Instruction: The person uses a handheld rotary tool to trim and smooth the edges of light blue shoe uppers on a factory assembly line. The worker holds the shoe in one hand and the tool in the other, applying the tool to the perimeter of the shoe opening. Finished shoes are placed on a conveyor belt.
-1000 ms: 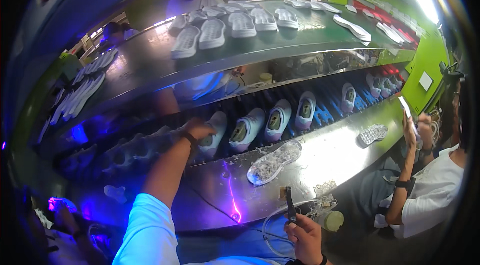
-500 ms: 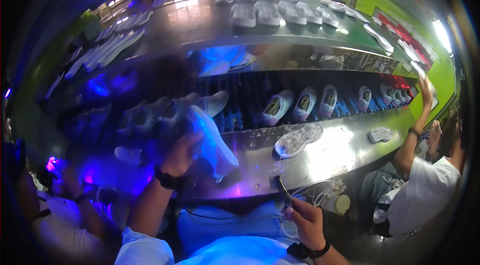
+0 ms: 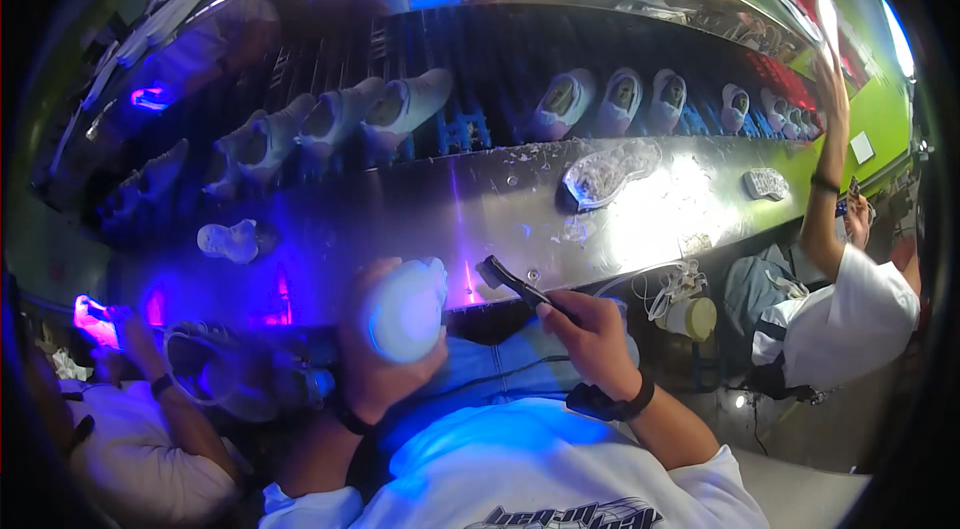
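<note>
My left hand (image 3: 375,359) grips a white shoe (image 3: 408,309) held close over my lap, heel end toward me, lit blue. My right hand (image 3: 590,334) holds a dark brush (image 3: 512,281) by its handle, bristle end pointing up-left toward the shoe, a short gap between them. Both hands hover at the near edge of a shiny metal workbench (image 3: 420,214).
A row of white shoes (image 3: 400,107) rides a dark conveyor behind the bench. A shoe sole (image 3: 608,172) and smaller sole pieces (image 3: 766,183) (image 3: 228,241) lie on the bench. One person sits at my right with an arm raised (image 3: 830,159), another at my left (image 3: 130,429).
My left hand has pulled the white shoe off the conveyor row down to my lap. My right hand with the brush rose toward it. The view tilted downward.
</note>
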### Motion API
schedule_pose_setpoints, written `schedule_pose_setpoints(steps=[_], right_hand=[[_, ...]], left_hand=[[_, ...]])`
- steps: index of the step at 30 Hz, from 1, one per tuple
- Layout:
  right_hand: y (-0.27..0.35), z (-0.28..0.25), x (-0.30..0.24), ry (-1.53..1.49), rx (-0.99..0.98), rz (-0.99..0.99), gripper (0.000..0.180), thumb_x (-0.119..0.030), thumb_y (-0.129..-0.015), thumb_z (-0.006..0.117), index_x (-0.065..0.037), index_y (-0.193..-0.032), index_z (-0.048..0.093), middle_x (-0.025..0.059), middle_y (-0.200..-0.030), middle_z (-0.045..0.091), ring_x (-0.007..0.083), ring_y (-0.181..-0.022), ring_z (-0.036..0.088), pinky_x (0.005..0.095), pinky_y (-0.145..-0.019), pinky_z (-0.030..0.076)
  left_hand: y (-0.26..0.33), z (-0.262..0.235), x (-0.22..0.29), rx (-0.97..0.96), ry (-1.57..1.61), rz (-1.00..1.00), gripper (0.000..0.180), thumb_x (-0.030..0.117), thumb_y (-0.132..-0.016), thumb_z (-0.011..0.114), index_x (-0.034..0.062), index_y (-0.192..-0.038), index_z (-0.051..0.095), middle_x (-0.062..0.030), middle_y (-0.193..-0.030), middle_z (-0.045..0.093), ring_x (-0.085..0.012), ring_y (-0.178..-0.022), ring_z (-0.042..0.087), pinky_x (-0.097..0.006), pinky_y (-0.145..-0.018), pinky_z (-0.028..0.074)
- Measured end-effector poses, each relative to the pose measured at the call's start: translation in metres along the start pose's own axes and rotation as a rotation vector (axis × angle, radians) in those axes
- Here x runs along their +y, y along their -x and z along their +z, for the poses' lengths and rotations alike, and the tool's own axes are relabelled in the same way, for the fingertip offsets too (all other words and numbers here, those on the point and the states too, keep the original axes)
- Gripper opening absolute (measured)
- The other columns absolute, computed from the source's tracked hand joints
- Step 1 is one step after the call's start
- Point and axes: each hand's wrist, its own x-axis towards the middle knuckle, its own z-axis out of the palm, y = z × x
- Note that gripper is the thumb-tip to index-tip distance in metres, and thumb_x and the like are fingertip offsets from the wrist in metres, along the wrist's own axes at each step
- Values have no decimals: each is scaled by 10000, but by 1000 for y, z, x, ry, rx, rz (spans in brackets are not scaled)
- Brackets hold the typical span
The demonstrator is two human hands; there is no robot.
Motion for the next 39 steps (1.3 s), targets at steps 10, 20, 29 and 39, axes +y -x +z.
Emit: schedule_pose_setpoints(steps=[10, 20, 29, 39], right_hand=[[-24, 40, 22, -5, -39, 30, 275, -193, -998, 690, 47, -1123, 738, 97, -763, 713, 113, -714, 636, 302, -668, 495], [-3, 47, 31, -126, -169, 39, 282, -207, -1023, 683, 50, -1129, 729, 50, -769, 679, 91, -728, 579, 299, -646, 470], [-6, 43, 16, 68, -98, -194, 217, -154, -1007, 675, 38, -1096, 720, 157, -761, 633, 236, -654, 575, 372, -604, 443], [21, 18, 8, -179, -385, 58, 247, -189, -1049, 657, 50, -1063, 717, 46, -691, 544, 90, -644, 462, 304, -573, 397]], left_hand=[[59, 10, -7, 65, -225, 136, 644, 199, -758, 822, 51, -1323, 552, -176, -1315, 588, -396, -1262, 579, -642, -1186, 325], [72, 14, -10, 108, -222, 153, 672, 195, -782, 820, 48, -1348, 491, -184, -1290, 597, -404, -1256, 580, -668, -1186, 315], [73, 14, -8, 96, -215, 171, 680, 173, -776, 821, 49, -1361, 497, -186, -1322, 573, -415, -1271, 564, -649, -1192, 321], [70, 12, 3, 61, -270, 135, 683, 169, -784, 821, 29, -1378, 513, -195, -1341, 575, -440, -1293, 547, -639, -1175, 343]])
